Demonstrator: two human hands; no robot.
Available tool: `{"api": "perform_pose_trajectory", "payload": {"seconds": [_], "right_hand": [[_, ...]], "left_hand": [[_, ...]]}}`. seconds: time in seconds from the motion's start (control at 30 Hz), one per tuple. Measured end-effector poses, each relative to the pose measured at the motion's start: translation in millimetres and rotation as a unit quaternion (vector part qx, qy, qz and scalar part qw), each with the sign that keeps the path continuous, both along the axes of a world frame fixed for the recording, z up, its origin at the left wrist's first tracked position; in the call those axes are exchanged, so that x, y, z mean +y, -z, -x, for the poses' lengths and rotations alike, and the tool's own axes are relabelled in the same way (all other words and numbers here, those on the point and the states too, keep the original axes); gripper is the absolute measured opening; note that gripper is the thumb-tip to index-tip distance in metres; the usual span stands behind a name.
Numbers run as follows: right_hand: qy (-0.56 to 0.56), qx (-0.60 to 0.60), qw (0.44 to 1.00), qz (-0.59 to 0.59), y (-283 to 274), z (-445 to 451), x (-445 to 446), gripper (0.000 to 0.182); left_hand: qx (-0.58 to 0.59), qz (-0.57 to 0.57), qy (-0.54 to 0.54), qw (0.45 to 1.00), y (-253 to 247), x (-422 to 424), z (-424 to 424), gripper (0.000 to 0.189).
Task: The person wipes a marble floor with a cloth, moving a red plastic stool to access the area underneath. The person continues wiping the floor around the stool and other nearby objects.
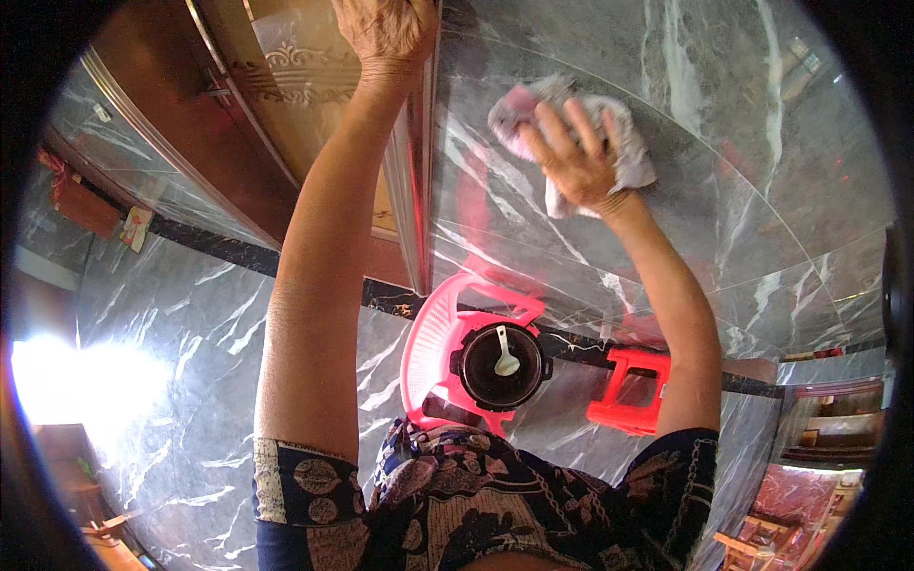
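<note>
My right hand [571,153] presses a grey-white cloth [632,153] with a pinkish patch flat against the grey marble-patterned wall tiles [721,214]. Its fingers are spread over the cloth. My left hand [389,28] is raised at the top edge of the view, by the door frame [426,178] and the brown panelled door [307,64]. Its fingertips are cut off, so their grip cannot be made out. Below, between my arms, a black pot [493,389] with side handles sits on a pink plastic chair [432,335]. A pale spoon [507,362] lies in the pot.
A red plastic stool [607,400] stands against the wall, right of the chair. A thin white cable [578,345] runs along the black skirting [560,335]. Wooden furniture [760,535] is at lower right. Bright light glares at the left over the marble-patterned floor [193,385].
</note>
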State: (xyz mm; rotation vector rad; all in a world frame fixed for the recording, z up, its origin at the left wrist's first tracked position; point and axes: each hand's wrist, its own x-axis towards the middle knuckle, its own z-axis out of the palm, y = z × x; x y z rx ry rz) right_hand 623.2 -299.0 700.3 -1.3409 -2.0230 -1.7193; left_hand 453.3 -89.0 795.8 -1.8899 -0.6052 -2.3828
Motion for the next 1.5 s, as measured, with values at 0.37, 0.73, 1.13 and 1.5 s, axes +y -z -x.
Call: {"api": "perform_pose_trajectory", "payload": {"seconds": [0.37,0.73,1.13,1.5], "right_hand": [[0.052,-0.133,0.978,0.155,163,-2,-22,0.047],[0.016,-0.324,0.914,0.244,175,-27,-57,0.046],[0.149,-0.039,0.925,0.346,-57,-43,-112,0.077],[-0.109,0.049,0.989,-0.091,-246,-99,-121,0.039]], "left_hand": [[0.037,-0.023,-0.033,0.998,2,6,3,0.037],[0.014,0.024,-0.048,0.998,4,6,1,0.038],[0.035,0.086,-0.046,0.995,9,7,1,0.043],[0.007,0.061,-0.029,0.998,7,-1,1,0.042]]}}
